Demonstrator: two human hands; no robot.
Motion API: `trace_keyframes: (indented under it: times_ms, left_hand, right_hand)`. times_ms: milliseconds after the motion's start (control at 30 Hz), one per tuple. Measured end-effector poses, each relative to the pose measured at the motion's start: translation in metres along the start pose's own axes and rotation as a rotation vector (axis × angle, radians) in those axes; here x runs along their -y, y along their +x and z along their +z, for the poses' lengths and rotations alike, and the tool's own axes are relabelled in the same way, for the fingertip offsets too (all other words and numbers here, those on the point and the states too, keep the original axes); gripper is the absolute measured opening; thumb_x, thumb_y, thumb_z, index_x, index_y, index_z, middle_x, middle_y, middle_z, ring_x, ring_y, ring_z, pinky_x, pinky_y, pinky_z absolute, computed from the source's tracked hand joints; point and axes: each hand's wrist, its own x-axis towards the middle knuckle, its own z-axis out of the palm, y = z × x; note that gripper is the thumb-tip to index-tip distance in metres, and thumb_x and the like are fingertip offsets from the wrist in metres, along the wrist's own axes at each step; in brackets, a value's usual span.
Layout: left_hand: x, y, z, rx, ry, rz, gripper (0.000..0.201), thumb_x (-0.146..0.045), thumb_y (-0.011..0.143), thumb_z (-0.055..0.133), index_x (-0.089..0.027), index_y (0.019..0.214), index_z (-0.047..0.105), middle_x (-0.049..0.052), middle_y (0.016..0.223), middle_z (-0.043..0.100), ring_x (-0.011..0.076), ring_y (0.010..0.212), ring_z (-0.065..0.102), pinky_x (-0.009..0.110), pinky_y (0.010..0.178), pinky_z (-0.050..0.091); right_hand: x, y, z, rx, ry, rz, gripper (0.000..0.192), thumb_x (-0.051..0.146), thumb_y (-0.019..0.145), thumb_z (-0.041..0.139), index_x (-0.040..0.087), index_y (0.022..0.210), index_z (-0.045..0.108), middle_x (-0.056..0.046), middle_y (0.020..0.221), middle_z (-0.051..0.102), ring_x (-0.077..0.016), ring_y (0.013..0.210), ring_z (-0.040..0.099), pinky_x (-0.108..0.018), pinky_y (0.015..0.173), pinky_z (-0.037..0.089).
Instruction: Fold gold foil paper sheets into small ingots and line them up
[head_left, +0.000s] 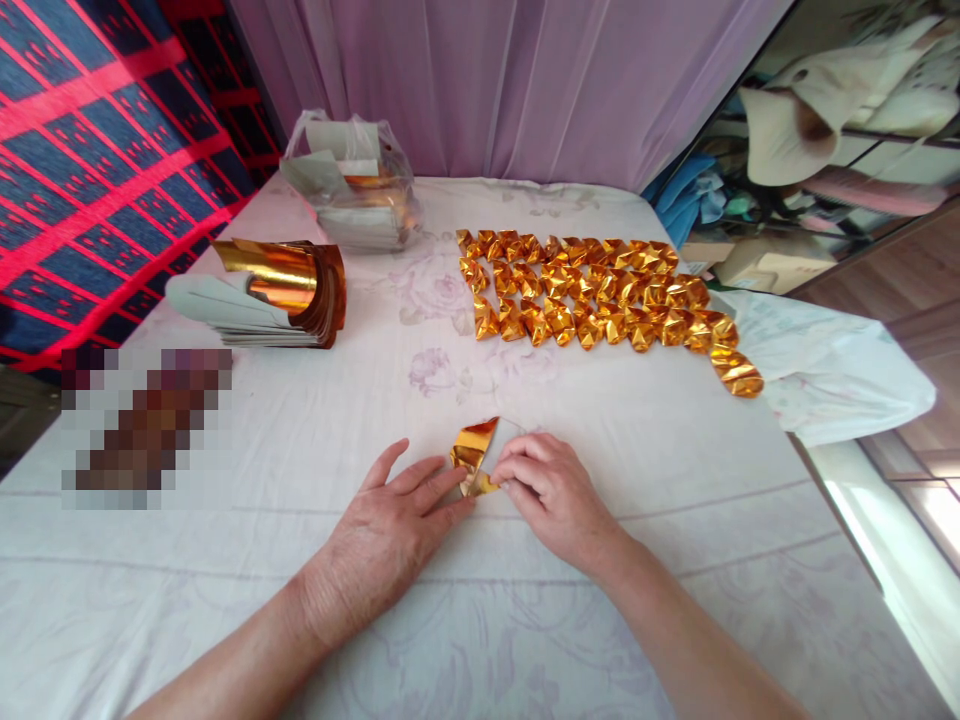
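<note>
A partly folded sheet of gold foil paper [475, 442] lies on the cloth between my hands, its upper end slanting up to a corner. My left hand [394, 520] rests flat with its fingers spread, the fingertips pressing on the left and lower edge of the paper. The thumb and forefinger of my right hand [555, 490] pinch the paper's lower right corner. Beyond them, several folded gold foil pieces [589, 285] stand in rows, touching one another. A curled stack of foil-faced paper sheets [281, 295] sits at the left.
A clear plastic bag [352, 185] with more paper stands at the back left. A white plastic bag [832, 360] hangs over the right edge of the table, which has a floral cloth [360, 400]. Purple curtain [465, 90] behind; cluttered shelves [810, 150] at right. A blurred patch [150, 430] lies left.
</note>
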Motion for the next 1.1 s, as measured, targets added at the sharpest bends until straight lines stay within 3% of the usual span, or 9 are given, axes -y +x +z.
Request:
trace_keyframes:
  times_ms: [400,567,667,1100]
  left_hand:
    - [0.000,0.001,-0.001,-0.021,-0.015,0.015,0.018,-0.026,0.096,0.055,-0.028,0.111,0.067,-0.002,0.129,0.066,0.0196,0.119,0.058,0.045,0.121,0.010]
    - [-0.003,0.001,0.000,-0.018,-0.008,0.011,0.021,-0.026,0.097,0.054,-0.027,0.114,0.065,0.000,0.130,0.066,0.0203,0.120,0.058,0.046,0.121,0.010]
    - [-0.004,0.002,-0.001,-0.029,0.002,0.014,0.021,-0.025,0.097,0.054,-0.025,0.115,0.065,0.001,0.130,0.066,0.0199,0.120,0.058,0.046,0.121,0.010]
    - [-0.004,-0.001,0.003,-0.014,-0.014,-0.007,0.017,-0.025,0.096,0.056,-0.027,0.110,0.066,-0.001,0.131,0.065,0.0197,0.121,0.057,0.046,0.121,0.009]
  right_hand:
    - [0.006,-0.001,0.001,0.001,-0.060,0.040,0.018,0.007,0.081,0.057,0.022,0.083,0.066,-0.003,0.093,0.063,-0.0191,0.087,0.055,-0.036,0.079,0.040]
    - [0.015,0.000,0.002,-0.026,-0.100,0.057,0.002,0.021,0.081,0.064,0.022,0.083,0.063,-0.003,0.092,0.062,-0.0206,0.088,0.055,-0.038,0.080,0.040]
    - [0.018,0.000,0.006,-0.066,-0.151,0.089,0.009,0.026,0.081,0.070,0.022,0.079,0.062,-0.003,0.089,0.063,-0.0216,0.088,0.055,-0.038,0.078,0.039]
    - [0.010,0.001,0.004,-0.011,-0.048,0.107,0.014,0.010,0.083,0.064,0.024,0.083,0.064,-0.001,0.093,0.065,-0.0194,0.090,0.057,-0.036,0.079,0.038]
